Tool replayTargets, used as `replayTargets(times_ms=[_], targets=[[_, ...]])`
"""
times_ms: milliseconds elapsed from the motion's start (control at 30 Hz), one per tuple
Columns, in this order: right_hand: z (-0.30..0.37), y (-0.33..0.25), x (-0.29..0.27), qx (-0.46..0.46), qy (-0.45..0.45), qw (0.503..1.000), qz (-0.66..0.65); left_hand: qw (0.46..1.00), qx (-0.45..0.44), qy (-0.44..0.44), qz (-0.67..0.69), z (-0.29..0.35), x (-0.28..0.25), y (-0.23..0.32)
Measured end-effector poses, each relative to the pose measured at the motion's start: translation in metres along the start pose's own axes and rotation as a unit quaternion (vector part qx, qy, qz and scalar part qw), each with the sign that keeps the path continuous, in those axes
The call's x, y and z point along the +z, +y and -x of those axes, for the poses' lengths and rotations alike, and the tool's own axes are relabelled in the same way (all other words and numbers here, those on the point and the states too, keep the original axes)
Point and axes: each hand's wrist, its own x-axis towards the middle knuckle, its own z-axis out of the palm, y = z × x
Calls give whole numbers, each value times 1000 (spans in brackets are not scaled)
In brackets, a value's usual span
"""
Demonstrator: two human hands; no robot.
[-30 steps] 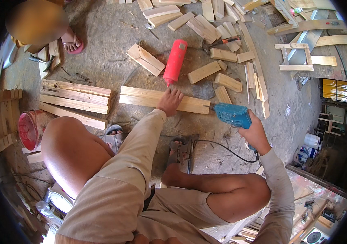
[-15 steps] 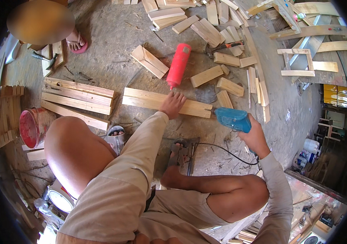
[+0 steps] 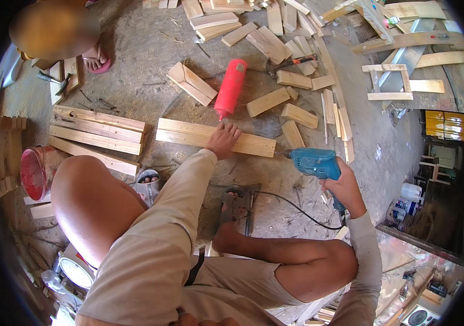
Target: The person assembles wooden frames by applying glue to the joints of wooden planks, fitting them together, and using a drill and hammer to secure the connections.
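The left hand [image 3: 222, 138] lies flat, fingers spread, on a long pale wood plank [image 3: 188, 133] that rests on the rough grey concrete floor [image 3: 145, 43], just near of a smooth red cylinder bottle [image 3: 230, 87]. The right hand [image 3: 343, 187] is closed around the grip of a blue plastic drill [image 3: 313, 162], whose tip points left, close to the plank's right end; its black cord [image 3: 292, 206] loops over the floor. Short sawn wood blocks [image 3: 267, 101] lie scattered far and right. To the left sit 3 stacked planks [image 3: 96, 130] and a round red bucket [image 3: 33, 173]. Far right, a yellow rectangular box [image 3: 449, 124] stands.
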Motion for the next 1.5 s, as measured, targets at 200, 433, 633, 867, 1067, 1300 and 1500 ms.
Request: replayTargets(times_ms=[200,433,633,867,1067,1300,1500], targets=[[3,12,0,-6,0,1000,-22,999,-5,-39,-9,-1,-1,0],[-1,13,2,-4,-12,999,-40,998,12,45,-35,5,2,-2],[-5,17,5,-3,-14,999,-35,999,-2,-51,-9,0,-5,0],[-5,13,8,10,-10,1000,-23,999,1,-34,-17,1,-4,0],[-5,10,14,21,10,998,66,999,-2,-34,-33,0,-3,-1],[-12,2,13,16,0,996,83,999,1,-35,-28,0,-4,-2],[-22,-14,12,12,-13,992,124,998,-2,-22,-51,-1,3,-3]])
